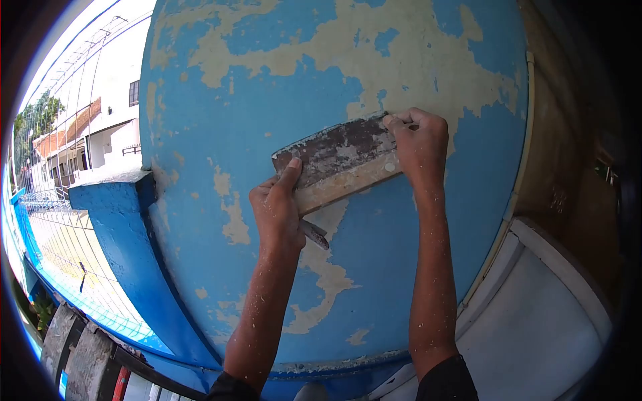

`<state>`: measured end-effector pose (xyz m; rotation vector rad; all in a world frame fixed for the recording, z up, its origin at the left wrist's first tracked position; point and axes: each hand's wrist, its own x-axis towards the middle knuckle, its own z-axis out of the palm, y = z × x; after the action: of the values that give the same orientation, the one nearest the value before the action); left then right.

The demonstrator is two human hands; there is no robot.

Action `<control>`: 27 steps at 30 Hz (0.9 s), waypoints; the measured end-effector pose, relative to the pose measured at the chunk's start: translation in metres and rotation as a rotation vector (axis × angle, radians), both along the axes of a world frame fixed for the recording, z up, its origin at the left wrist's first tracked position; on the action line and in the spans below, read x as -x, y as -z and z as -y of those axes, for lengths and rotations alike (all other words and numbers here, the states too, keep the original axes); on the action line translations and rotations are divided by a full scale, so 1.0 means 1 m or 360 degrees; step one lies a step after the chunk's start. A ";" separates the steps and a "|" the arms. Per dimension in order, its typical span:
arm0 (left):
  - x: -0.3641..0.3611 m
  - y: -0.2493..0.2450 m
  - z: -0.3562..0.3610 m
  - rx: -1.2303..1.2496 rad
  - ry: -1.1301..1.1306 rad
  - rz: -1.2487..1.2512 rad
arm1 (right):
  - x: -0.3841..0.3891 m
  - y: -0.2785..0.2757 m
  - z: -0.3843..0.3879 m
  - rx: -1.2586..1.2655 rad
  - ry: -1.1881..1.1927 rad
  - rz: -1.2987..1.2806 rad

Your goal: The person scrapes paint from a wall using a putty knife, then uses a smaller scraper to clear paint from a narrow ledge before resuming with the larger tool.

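Note:
A wide scraper with a dark, paint-crusted blade and a pale wooden strip along its lower edge is held tilted in front of the wall, its right end higher. My left hand is closed on its left end, thumb on the blade face. My right hand pinches the upper right corner between thumb and fingers. Below my left palm sticks out a short grey, stained piece; its kind and what it joins are hidden. Pale flecks dot both forearms. Whether the blade touches the wall cannot be made out.
The blue wall has pale patches where paint has come off. A blue pillar and a wire fence stand at left, above weathered planks. A white panel leans at lower right.

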<state>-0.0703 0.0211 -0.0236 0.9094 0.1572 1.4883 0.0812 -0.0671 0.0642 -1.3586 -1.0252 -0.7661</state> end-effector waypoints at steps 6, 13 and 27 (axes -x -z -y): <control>-0.003 -0.013 -0.006 0.0007 0.0032 0.0062 | 0.000 -0.018 0.001 0.0009 -0.0157 -0.0046; -0.001 -0.038 -0.009 -0.0014 0.0005 0.0028 | -0.002 -0.032 -0.001 -0.0059 -0.0181 -0.0070; -0.026 -0.046 0.011 -0.0105 0.0099 0.0002 | -0.033 -0.036 0.019 -0.0110 -0.0080 0.0005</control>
<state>-0.0438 0.0096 0.0225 0.9579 0.0786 1.4430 0.1140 -0.0860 0.1006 -1.2685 -1.0227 -0.7594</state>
